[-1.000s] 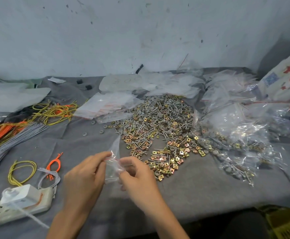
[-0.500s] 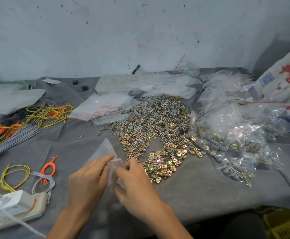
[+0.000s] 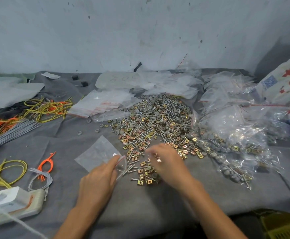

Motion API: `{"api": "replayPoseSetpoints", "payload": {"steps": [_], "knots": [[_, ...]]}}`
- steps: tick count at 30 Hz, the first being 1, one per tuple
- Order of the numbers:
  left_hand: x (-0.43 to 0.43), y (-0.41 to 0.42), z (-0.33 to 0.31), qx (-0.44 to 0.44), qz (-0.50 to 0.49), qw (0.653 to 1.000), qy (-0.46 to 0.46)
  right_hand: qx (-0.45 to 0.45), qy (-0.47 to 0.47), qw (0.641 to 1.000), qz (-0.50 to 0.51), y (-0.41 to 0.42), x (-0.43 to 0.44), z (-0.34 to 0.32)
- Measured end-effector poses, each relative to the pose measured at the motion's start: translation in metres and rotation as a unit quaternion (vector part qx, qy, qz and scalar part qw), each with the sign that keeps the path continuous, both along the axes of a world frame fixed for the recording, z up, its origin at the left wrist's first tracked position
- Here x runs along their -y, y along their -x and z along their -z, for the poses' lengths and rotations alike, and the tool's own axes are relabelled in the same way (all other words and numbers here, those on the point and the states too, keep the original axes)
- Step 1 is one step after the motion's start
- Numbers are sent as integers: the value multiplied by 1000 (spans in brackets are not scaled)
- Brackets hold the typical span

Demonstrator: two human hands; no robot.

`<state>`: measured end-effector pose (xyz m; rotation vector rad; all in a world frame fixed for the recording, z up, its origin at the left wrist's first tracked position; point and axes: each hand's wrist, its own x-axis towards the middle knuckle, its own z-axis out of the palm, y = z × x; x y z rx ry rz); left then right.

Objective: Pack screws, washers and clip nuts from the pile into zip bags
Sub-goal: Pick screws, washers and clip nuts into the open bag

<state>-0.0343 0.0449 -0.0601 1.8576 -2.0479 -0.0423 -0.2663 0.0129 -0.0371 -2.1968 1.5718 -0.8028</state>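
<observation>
A big pile (image 3: pixel 154 121) of screws, grey washers and gold clip nuts spreads over the grey cloth. My left hand (image 3: pixel 99 180) pinches the red-striped mouth of a small clear zip bag (image 3: pixel 97 152), which lies flat on the cloth to the pile's left. My right hand (image 3: pixel 166 161) is blurred over the pile's near edge, fingers curled down among the clip nuts (image 3: pixel 144 176). Whether it holds any pieces is hidden by blur.
Empty zip bags (image 3: pixel 103 104) lie stacked behind the pile. Filled bags (image 3: pixel 230 144) crowd the right side. Yellow, orange and grey wire bundles (image 3: pixel 42 109) lie at left, and a white power strip with a charger (image 3: pixel 13 202) sits at the near left.
My right hand let go of the bag and moved right onto the pile's near edge. The bag dropped from between both hands to lie flat, held by my left hand alone.
</observation>
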Motion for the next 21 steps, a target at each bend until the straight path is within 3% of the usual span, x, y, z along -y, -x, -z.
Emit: {"api": "replayPoseSetpoints", "payload": {"steps": [4, 10, 21], "knots": [[2, 3, 9, -29, 4, 1000, 4, -104, -27, 990, 94, 42, 62, -12], [1, 2, 12, -50, 12, 998, 39, -253, -87, 962, 62, 52, 104, -19], [2, 1, 20, -100, -17, 994, 34, -320, -102, 942, -27, 51, 102, -20]]}}
